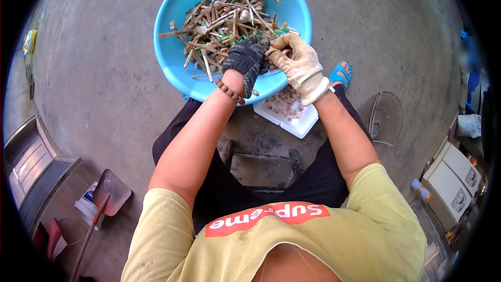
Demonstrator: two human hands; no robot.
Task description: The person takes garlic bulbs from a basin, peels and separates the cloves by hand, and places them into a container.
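A light-blue basin (pixel 166 55) holds a heap of dried garlic (pixel 244 15) with long, stiff stalks and some green string. Over its near right side, my left hand (pixel 246 58) wears a dark grey knitted glove, its fingers closed and bent toward the other hand. My right hand (pixel 298 62), in a cream work glove, meets it there with thumb and fingers pinched. A small brownish bit of garlic (pixel 286 51) shows between the right fingers. Whatever the left fingers grip is hidden by the glove. Below the hands, a white foam box (pixel 300 126) holds loose garlic pieces.
A round wire-mesh fan cover (pixel 385 117) lies on the concrete floor to the right. A blue sandal (pixel 342 74) is beside the basin. At left are a shovel (pixel 111 192) and a white bucket (pixel 87 206). Cardboard boxes (pixel 453 184) stand at right.
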